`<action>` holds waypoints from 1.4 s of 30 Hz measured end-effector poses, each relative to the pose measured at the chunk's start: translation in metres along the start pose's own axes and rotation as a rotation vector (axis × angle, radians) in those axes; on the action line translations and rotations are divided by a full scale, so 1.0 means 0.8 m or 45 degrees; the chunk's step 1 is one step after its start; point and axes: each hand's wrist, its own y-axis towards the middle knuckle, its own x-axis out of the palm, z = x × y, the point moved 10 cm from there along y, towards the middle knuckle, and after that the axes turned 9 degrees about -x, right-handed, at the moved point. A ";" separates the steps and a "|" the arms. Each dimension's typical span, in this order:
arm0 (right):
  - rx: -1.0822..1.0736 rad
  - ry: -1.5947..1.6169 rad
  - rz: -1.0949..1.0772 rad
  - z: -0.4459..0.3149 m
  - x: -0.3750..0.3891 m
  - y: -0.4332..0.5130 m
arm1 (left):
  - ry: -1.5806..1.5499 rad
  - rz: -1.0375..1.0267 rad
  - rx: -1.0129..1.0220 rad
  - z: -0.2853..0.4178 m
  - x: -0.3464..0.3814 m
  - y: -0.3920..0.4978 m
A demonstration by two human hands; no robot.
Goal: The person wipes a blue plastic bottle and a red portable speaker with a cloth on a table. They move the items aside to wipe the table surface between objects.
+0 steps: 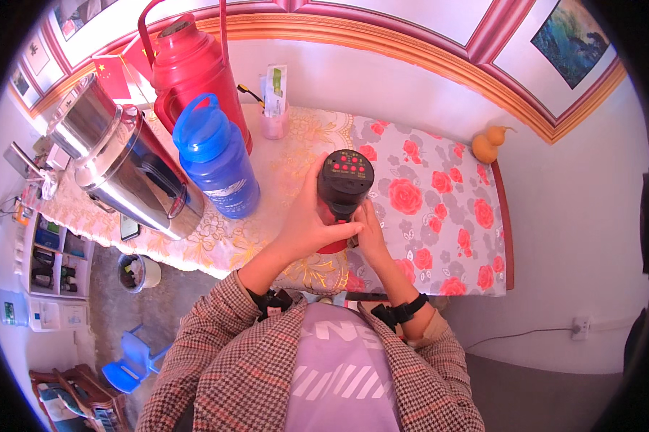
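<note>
Between my hands, near the middle of the table, stands a device (347, 175) with a round black top bearing red buttons and small writing, and a red base. My left hand (308, 213) wraps its left side, the thumb reaching across the front. On the lower right side, the fingers of my right hand (370, 235) touch it close to my left thumb; part of the body is hidden by the hands. To the left stand a blue plastic bottle (222, 173), a red thermos flask (195, 65) and a shiny steel flask (135, 167).
The table wears a floral tablecloth (464, 216). At the back are a pink cup (275, 125) with a toothbrush and a tube, and a gourd (486, 147) at the right corner. A phone (129, 228) lies left; a bin (149, 274) and blue chair (135, 359) stand on the floor.
</note>
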 end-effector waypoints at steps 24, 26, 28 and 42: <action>-0.869 -0.534 0.254 -0.274 -0.010 -0.046 | -0.149 -0.107 0.059 -0.001 0.003 0.022; -0.748 -0.452 0.253 -0.257 -0.026 -0.047 | -0.133 -0.150 -0.023 -0.005 0.008 0.018; -0.516 -0.437 0.265 -0.228 -0.050 -0.045 | -0.068 -0.174 -0.088 -0.007 0.007 0.015; 0.078 1.261 0.173 -0.169 -0.061 -0.059 | 0.144 -0.462 -0.039 0.022 -0.007 0.049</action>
